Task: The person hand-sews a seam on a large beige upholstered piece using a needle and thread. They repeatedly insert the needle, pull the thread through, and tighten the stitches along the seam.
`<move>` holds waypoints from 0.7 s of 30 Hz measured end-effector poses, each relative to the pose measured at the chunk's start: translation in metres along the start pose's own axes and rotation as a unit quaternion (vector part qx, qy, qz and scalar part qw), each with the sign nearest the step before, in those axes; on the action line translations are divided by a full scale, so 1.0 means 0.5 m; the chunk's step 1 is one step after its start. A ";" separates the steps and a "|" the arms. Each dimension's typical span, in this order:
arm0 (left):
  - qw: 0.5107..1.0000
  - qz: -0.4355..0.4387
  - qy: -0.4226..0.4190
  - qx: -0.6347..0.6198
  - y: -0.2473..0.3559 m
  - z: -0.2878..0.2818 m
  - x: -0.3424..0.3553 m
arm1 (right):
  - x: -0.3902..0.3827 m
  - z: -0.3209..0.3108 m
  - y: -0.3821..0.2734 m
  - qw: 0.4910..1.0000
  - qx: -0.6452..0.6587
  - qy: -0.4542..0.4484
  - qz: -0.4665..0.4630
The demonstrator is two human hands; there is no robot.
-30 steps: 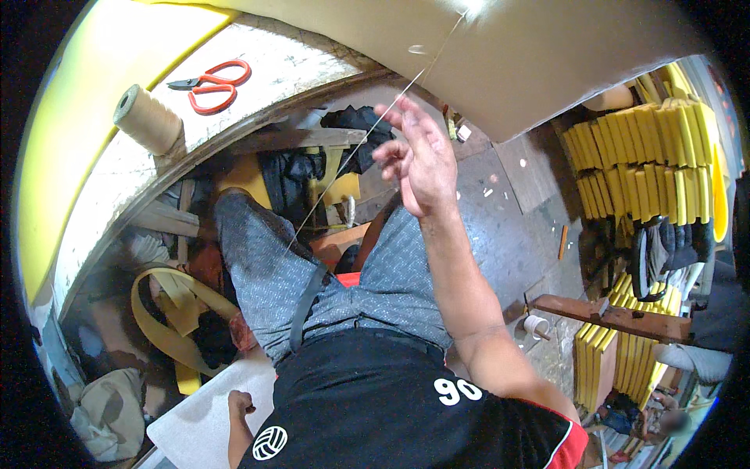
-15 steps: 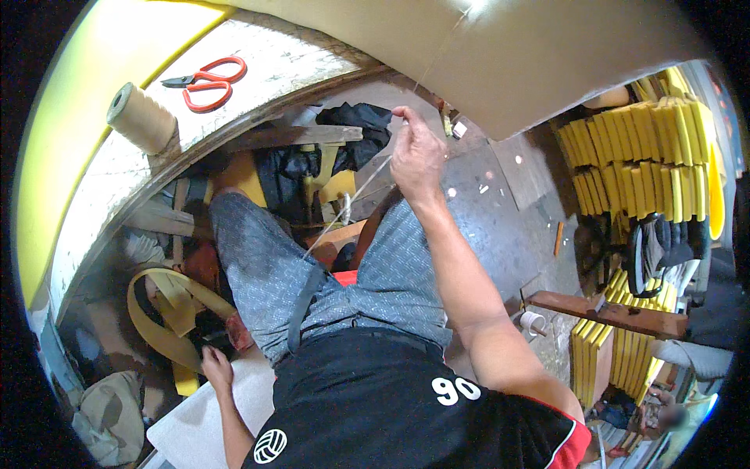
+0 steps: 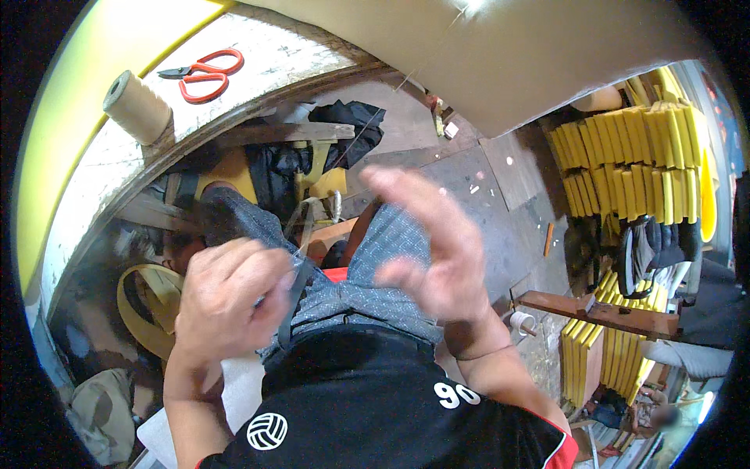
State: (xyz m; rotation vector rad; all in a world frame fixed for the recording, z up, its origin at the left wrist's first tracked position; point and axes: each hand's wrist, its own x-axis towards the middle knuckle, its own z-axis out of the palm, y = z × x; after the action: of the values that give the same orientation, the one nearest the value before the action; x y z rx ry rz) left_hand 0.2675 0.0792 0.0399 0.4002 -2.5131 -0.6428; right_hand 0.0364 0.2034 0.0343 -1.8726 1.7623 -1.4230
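Note:
A thin thread [image 3: 357, 142] slants down from the large beige panel [image 3: 547, 55] overhead toward my lap. My left hand [image 3: 234, 301] is raised over my left thigh with its fingers curled closed, and the thread appears to meet its fingertips. Motion blurs my right hand [image 3: 441, 250], above my right thigh; its thumb and fingers are spread, and nothing shows between them. On the white worn tabletop [image 3: 258, 47] lie red-handled scissors [image 3: 209, 76] with their handles apart. Beside them a spool of tan thread [image 3: 138, 108] rests tilted near the table's edge.
Stacks of yellow-edged pads [image 3: 625, 160] stand at the right. A wooden bar [image 3: 601, 313] and a white roll [image 3: 522, 322] are near my right elbow. Black sheeting [image 3: 351, 125] and a wooden strut [image 3: 297, 133] sit below the table; a yellow strap loop [image 3: 144, 309] is at the left.
My right hand has come down from the upper middle toward my lap and opened, no longer pinching the thread. My left hand has risen from the lower left to over my thigh.

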 end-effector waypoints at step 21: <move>0.810 -0.143 0.234 -0.519 0.002 0.307 0.198 | -0.004 -0.015 0.110 0.972 -0.119 0.200 -0.019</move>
State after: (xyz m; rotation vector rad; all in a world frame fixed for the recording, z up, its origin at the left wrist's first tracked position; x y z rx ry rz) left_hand 0.1020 0.0969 -0.0359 0.4287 -1.3411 -1.6546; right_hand -0.0049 0.1939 -0.0016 -1.8314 2.1782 -1.7743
